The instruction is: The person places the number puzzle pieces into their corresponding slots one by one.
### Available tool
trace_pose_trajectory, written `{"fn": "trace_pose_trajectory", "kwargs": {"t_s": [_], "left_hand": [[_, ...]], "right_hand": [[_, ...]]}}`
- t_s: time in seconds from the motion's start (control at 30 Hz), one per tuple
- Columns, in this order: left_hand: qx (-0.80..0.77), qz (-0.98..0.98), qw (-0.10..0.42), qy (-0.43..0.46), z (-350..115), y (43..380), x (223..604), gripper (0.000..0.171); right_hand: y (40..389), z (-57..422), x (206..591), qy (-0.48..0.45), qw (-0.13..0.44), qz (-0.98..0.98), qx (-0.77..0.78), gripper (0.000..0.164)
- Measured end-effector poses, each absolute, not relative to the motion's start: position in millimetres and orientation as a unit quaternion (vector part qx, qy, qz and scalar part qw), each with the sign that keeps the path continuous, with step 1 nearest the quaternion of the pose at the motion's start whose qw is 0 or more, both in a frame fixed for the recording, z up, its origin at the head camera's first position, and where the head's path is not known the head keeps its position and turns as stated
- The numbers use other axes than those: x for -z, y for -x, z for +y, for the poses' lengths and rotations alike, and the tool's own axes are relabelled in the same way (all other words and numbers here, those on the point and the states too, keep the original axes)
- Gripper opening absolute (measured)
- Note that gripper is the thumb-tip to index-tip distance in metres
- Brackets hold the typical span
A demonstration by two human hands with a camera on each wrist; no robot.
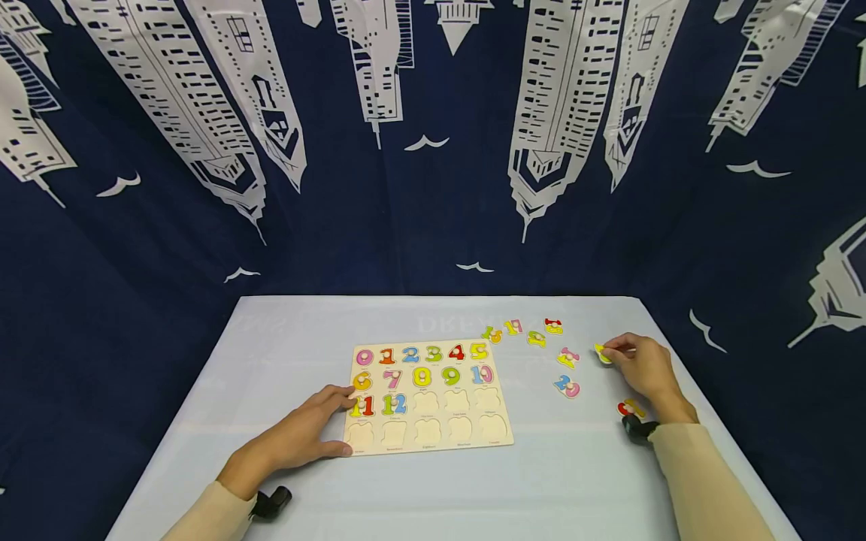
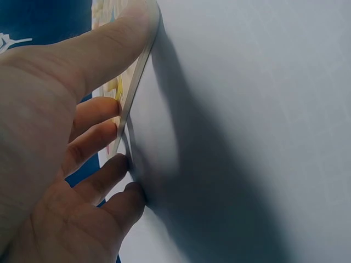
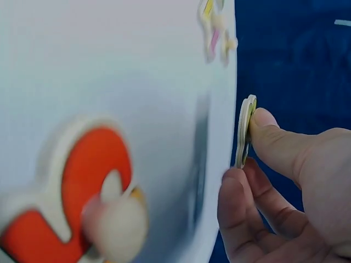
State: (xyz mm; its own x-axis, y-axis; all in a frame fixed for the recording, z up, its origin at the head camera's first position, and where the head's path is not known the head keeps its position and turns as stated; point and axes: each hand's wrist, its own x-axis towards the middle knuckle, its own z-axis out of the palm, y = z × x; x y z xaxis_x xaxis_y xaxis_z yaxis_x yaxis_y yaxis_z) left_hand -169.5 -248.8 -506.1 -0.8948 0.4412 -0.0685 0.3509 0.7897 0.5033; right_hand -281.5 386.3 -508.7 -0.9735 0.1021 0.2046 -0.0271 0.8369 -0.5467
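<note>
A wooden number puzzle board (image 1: 443, 415) lies on the table. Colourful number pieces from 0 to 12 sit in its upper rows, and bare recesses show in the lower part. Along its left edge rests my left hand (image 1: 298, 436), thumb at the near corner and fingers spread by the 11. In the left wrist view the thumb (image 2: 104, 49) lies over the board's rim. At the right of the table my right hand (image 1: 643, 368) pinches a yellow number piece (image 1: 600, 353) between thumb and fingers. The right wrist view shows that piece (image 3: 245, 131) edge-on, its number hidden.
Several loose number pieces lie between the board and my right hand, among them a blue-and-pink 20 (image 1: 567, 386) and a red-and-yellow piece (image 1: 553, 326). A red-and-orange piece (image 1: 631, 408) lies beside my right wrist. A dark blue patterned cloth (image 1: 406, 225) hangs behind the white table (image 1: 541, 488).
</note>
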Motion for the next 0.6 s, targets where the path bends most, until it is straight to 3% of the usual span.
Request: {"fn": "trace_pose_trajectory", "kwargs": {"t_s": [0.6], "left_hand": [[-0.252,0.942,0.105,-0.194,-248,169,506,0.083]], "right_hand": [[251,299,469,-0.071,0.117,-0.941,-0.309,0.018]]}}
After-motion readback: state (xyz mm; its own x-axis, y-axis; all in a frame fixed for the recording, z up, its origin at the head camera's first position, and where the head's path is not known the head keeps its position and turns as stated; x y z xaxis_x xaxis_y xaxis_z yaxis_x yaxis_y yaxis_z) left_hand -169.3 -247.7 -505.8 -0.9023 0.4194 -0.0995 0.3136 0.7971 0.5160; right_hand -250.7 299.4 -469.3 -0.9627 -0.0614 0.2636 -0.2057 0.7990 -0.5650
